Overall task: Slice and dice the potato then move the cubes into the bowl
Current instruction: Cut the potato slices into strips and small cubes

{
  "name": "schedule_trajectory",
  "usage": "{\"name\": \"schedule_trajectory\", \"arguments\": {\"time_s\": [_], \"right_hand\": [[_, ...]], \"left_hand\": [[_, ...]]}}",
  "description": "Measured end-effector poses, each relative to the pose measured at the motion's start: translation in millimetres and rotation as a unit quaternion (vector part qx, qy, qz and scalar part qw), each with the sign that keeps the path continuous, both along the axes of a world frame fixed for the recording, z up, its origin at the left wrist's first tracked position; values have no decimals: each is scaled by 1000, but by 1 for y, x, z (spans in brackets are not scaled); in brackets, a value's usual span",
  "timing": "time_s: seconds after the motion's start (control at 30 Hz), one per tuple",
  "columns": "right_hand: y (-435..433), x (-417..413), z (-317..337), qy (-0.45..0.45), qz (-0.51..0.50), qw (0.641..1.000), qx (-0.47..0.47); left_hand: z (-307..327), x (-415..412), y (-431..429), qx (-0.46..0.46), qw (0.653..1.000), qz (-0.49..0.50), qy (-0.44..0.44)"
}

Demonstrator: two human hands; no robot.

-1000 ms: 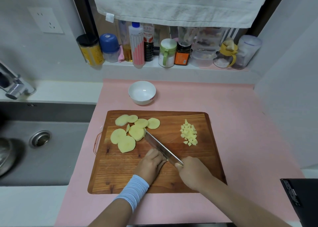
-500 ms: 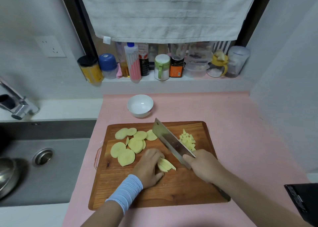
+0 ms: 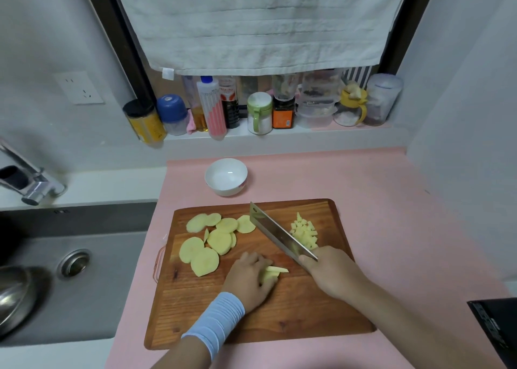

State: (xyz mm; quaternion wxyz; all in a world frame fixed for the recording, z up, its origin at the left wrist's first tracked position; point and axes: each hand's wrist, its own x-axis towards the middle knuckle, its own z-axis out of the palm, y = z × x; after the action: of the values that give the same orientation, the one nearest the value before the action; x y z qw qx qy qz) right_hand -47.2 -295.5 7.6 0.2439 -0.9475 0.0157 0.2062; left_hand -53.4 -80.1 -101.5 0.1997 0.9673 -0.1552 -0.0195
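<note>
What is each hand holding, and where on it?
The right hand grips the knife by its handle, hidden in the fist. The left hand holds potato strips by their left ends, fingers curled over them.

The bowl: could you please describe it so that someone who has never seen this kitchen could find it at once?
Find the pink mat right of the sink. Just past the far edge of the wooden cutting board lying on it stands a small bowl. Unlike the jars on the ledge behind, it is white, open and empty.
</note>
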Motion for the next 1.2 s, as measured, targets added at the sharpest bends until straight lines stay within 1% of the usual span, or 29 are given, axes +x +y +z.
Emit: {"name": "schedule_trajectory", "arguments": {"time_s": [0.07,0.17,0.23,0.4,0.53,0.63,0.73,0.8,0.87,0.9,0.97,1.03,1.1,1.13,1.2], "right_hand": [[1,0,-2,1,0,1000,-2],[2,0,-2,3,-3,1000,3],[3,0,-1,-4,-6,1000,6],[2,3,-1,-10,-18,1000,9],[0,4,-7,-17,-20,1000,3],[1,4,-10,-25,-12,1000,-11],[3,-1,-12,-74,27,996,-42],[2,-4,-16,-143,72,986,-57],[0,-8,-22,-236,126,959,-98],[1,-9,-24,-266,149,944,-127],[3,-10,-23,-288,163,930,-159],[5,-10,-22,-300,161,929,-146],[6,-11,-21,-306,154,932,-118],[7,-10,-21,-295,138,941,-97],[8,-8,-14,-211,101,971,-49]], "left_hand": [[8,9,-1,24,1000,-5,10],[20,28,1,55,996,-61,45],[23,38,4,59,992,-84,67],[19,44,18,-16,998,-17,61],[13,36,20,-40,995,-17,95],[10,28,19,-70,991,7,112],[11,22,20,-90,990,13,113],[13,22,21,-110,988,38,99],[12,25,22,-108,987,95,73],[12,27,23,-92,985,121,76],[11,29,23,-58,984,136,103],[9,29,25,-58,987,107,109],[8,27,27,-79,988,69,113],[8,25,28,-91,988,52,117],[11,21,27,-86,986,23,144]]}}
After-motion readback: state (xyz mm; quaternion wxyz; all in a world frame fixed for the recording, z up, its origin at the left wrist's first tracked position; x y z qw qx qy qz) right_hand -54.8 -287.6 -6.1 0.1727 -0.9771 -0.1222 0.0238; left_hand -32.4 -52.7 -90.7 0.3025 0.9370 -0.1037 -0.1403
